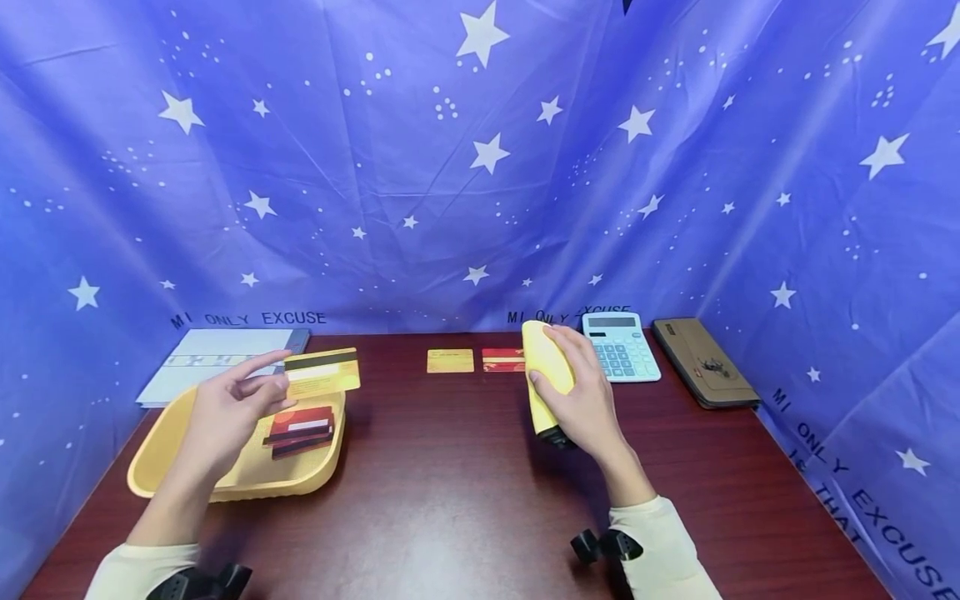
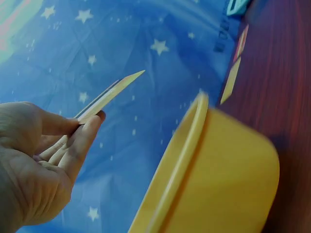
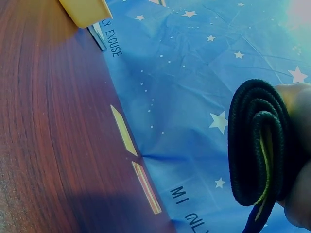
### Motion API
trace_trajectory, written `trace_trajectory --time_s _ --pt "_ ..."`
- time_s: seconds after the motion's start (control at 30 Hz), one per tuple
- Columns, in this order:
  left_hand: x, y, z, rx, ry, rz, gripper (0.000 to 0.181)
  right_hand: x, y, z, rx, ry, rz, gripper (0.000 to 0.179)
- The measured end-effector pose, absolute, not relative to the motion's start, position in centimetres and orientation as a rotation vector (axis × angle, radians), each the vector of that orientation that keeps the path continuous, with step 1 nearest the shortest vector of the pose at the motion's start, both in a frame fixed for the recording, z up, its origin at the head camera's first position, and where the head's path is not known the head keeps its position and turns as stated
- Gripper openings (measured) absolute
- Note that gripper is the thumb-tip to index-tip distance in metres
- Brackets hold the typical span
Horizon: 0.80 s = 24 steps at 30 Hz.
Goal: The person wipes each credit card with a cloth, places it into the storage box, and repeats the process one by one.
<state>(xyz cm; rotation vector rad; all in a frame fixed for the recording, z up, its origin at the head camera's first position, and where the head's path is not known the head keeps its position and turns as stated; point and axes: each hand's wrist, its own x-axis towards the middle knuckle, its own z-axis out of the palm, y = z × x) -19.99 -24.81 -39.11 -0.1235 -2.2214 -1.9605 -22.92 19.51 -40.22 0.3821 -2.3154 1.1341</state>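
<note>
My left hand (image 1: pixel 236 408) pinches a gold bank card (image 1: pixel 322 372) between thumb and fingers, its dark magnetic stripe showing. In the left wrist view the card (image 2: pixel 109 99) appears nearly edge-on. The hand is above a yellow basket (image 1: pixel 153 454), where several red cards (image 1: pixel 300 429) lie overlapping. My right hand (image 1: pixel 581 387) grips a folded yellow and black cloth (image 1: pixel 542 367) over the table. The right wrist view shows the folded dark layers of the cloth (image 3: pixel 255 141) end-on. A gold card (image 1: pixel 450 361) and a red card (image 1: pixel 501 360) lie at the table's back edge; the cloth partly covers the red one.
A light blue calculator (image 1: pixel 621 350) and a brown wallet (image 1: pixel 705 362) lie at the back right. Behind the basket is a white and grey flat item (image 1: pixel 225 342). A blue starred curtain (image 1: pixel 420 167) borders the dark red wooden table (image 1: pixel 435 467).
</note>
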Motion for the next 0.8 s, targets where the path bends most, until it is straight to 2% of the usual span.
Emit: trace_trajectory --time_s 0.4,0.8 --pt "-19.4 -30.8 -41.6 -0.246 -2.250 -2.205 0.040 -23.0 19.7 -40.0 0.371 -2.315 1.131 0.065" --pt "-19.8 -31.7 -43.1 -0.117 -2.562 -2.043 0.038 -23.0 19.9 -40.3 0.366 -2.320 1.132 0.064"
